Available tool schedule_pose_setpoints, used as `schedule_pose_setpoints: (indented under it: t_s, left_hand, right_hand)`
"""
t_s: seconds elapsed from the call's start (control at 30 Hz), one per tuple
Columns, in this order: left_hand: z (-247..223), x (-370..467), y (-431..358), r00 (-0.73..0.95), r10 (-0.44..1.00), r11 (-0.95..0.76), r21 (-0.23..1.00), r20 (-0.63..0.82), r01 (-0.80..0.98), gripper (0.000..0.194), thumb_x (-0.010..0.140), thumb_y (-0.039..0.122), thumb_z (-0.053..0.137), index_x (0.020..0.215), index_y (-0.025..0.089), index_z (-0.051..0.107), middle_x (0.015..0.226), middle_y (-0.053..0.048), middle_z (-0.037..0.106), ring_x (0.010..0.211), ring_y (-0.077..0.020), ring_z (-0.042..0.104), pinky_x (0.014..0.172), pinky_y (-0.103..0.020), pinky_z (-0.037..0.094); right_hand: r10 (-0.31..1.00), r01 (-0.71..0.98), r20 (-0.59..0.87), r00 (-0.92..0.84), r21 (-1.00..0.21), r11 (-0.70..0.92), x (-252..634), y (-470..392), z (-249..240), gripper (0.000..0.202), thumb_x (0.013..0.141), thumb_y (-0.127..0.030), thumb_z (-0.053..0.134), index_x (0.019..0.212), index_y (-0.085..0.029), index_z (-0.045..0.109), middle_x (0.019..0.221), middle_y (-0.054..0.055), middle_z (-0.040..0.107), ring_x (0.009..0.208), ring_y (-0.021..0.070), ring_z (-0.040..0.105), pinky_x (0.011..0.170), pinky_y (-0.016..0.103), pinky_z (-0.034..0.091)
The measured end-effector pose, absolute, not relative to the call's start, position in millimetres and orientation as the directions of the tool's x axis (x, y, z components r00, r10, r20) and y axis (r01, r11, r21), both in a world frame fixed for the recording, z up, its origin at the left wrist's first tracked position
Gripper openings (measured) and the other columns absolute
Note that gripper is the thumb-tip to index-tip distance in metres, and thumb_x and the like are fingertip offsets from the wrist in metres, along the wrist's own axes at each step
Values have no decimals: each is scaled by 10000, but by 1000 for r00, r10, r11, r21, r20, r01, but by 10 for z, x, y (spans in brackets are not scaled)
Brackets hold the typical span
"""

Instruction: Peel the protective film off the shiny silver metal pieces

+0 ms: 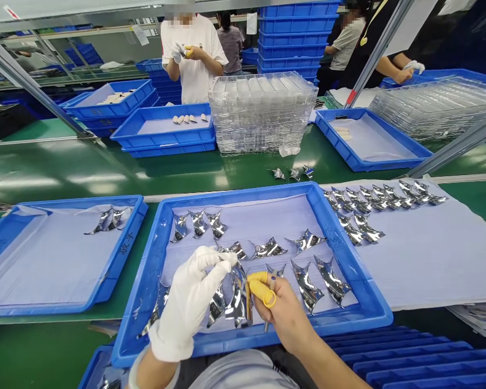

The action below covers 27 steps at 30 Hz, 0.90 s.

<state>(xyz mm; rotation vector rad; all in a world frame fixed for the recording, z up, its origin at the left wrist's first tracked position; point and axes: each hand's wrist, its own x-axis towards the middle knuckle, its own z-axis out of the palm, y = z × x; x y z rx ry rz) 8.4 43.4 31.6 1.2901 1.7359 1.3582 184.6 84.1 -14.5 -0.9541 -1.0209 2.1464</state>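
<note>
My left hand [188, 300], in a white glove, pinches the top of a shiny chrome curved piece [238, 300] above a blue tray [147, 265]. My right hand [285, 308] wears yellow finger cots on its thumb and fingertip and meets the piece's right edge. A thin grey rod [266, 326], like a pen, is tucked in that same hand; its full shape is hidden. Around both hands, several similar chrome pieces [268, 248] lie on the tray's white liner. The hands cover some of them.
On the right, a white sheet [421, 265] bears rows of chrome pieces. Another blue tray [65, 309] with two pieces stands left. Behind are stacked clear plastic trays [259, 119] and blue bins [166, 127]. A co-worker [194, 54] stands opposite; a metal post [383, 51] slants at right.
</note>
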Motion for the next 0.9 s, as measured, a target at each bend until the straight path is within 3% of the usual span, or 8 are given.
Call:
schedule_pose_setpoints:
  t_s: [0.1, 0.2, 0.23, 0.37, 0.47, 0.6, 0.7, 0.9]
  left_hand:
    - [421, -121, 624, -286, 922, -24, 775, 261, 632, 217, 942, 368, 628, 823, 225, 740, 869, -36, 715, 837, -193, 681, 818, -337, 542]
    - [429, -365, 997, -254, 922, 141, 356, 293, 924, 338, 955, 450, 558, 836, 218, 772, 847, -77, 700, 878, -260, 660, 829, -403, 508]
    - [406, -429, 1151, -251, 930, 170, 290, 269, 942, 354, 945, 457, 571, 838, 197, 787, 833, -101, 699, 892, -300, 660, 829, -435, 495]
    - [273, -483, 1691, -160, 970, 131, 162, 182, 978, 402, 959, 440, 574, 774, 148, 780, 787, -126, 702, 924, -336, 683, 867, -474, 479]
    - [216, -349, 1856, -78, 984, 64, 88, 162, 994, 539, 1049, 411, 375, 850, 91, 761, 913, -100, 699, 1087, -310, 668, 999, -501, 452]
    - [173, -201, 1910, 8, 993, -13, 36, 121, 999, 382, 1053, 386, 464, 983, 104, 713, 1113, -50, 693, 1181, -250, 645, 1089, -482, 457]
    - [113, -218, 1966, -7, 998, 7, 9, 56, 1000, 405, 1066, 388, 435, 1035, 90, 707, 1176, -61, 687, 1191, -253, 643, 1102, -488, 444]
    - [2, -395, 1610, -89, 984, 94, 25, -156, 995, 309, 993, 360, 563, 879, 135, 741, 925, -136, 747, 1028, -318, 706, 982, -511, 484]
  right_hand:
    - [769, -160, -394, -503, -832, -531, 1850, 894, -251, 484, 787, -603, 754, 623, -198, 545, 413, -109, 338, 444, 60, 177, 473, 263, 116]
    - [766, -172, -424, -484, -811, -558, 1874, 941, -307, 452, 770, -607, 757, 714, -182, 615, 422, -107, 369, 445, 64, 187, 477, 263, 122]
    - [764, -177, -430, -481, -806, -564, 1883, 953, -318, 448, 765, -604, 758, 725, -180, 620, 423, -107, 371, 446, 64, 189, 478, 262, 124]
    - [767, -185, -455, -453, -793, -580, 1915, 977, -354, 429, 750, -576, 773, 702, -188, 599, 421, -115, 354, 445, 60, 177, 472, 258, 123]
    - [775, -191, -458, -436, -794, -577, 1934, 981, -385, 417, 750, -561, 776, 701, -187, 598, 420, -122, 342, 449, 60, 165, 471, 255, 122]
    - [781, -196, -455, -428, -797, -572, 1952, 978, -426, 427, 755, -575, 777, 763, -172, 635, 423, -129, 336, 453, 62, 157, 470, 250, 118]
    - [788, -202, -444, -428, -802, -562, 1959, 974, -444, 464, 767, -611, 764, 798, -163, 651, 435, -116, 380, 451, 60, 164, 469, 246, 114]
    - [801, -251, -460, -382, -783, -569, 1943, 978, -425, 530, 756, -696, 746, 746, -189, 590, 404, -126, 344, 415, 59, 180, 439, 243, 139]
